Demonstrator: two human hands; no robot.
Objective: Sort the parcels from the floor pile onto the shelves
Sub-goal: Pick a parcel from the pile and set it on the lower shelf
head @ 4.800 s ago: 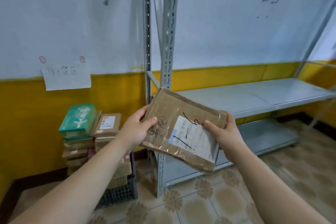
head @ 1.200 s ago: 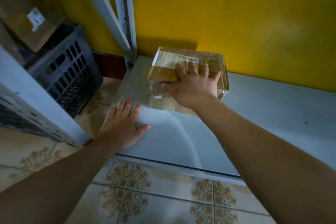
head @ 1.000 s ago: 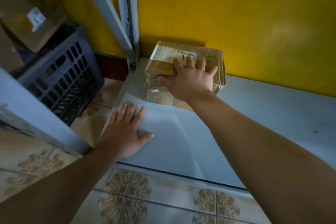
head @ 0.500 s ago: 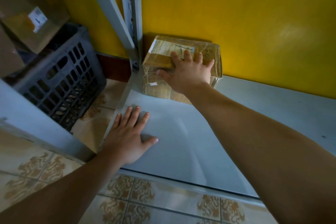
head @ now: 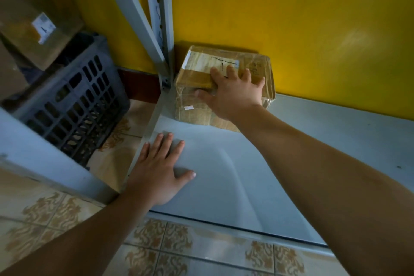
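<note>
A taped brown cardboard parcel (head: 197,74) with a white label lies in the back left corner of the low grey metal shelf (head: 336,141), against the yellow wall. My right hand (head: 233,94) lies on top of it with fingers spread and straight, pressing it toward the corner. My left hand (head: 156,172) rests flat, palm down, on the shelf's front left area, apart from the parcel.
The shelf's grey upright post (head: 161,18) and diagonal brace (head: 125,6) stand just left of the parcel. A dark plastic crate (head: 74,101) with brown parcels (head: 33,29) stacked on it sits on the patterned tile floor (head: 179,253) to the left.
Earlier both hands held the parcel in the air. Over the last second my right hand has slid it further back and left into the shelf corner; my left hand stays flat on the shelf.
</note>
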